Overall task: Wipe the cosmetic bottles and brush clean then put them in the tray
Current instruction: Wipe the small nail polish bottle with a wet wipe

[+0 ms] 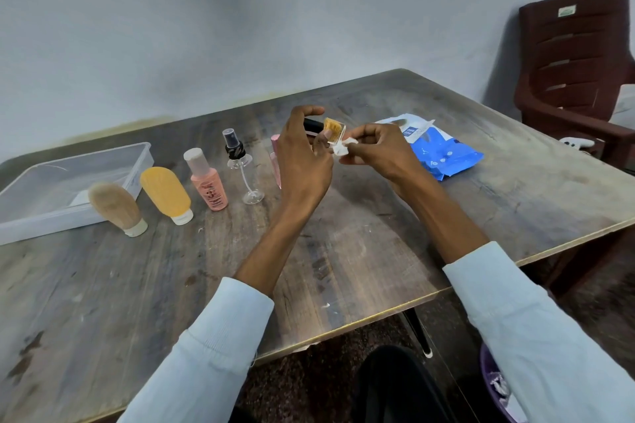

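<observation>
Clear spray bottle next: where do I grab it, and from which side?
Pinch the clear spray bottle at its black collar just under the nozzle, coming from above or the front. It stands upright on a thin stem and small foot, so it probably tips easily, and the pink bottle crowds its left.

Counts: two tubes standing on their caps, beige tube (115, 208) and orange tube (166, 194), left of centre. Three bottles in view: peach bottle (208, 182), clear spray bottle (240, 168), small amber bottle (334, 130) mid-frame. One tray (41, 189) at left. One blue wipes pack (443, 151), one white wipe (342, 148), one chair (574, 69) upper right.
</observation>
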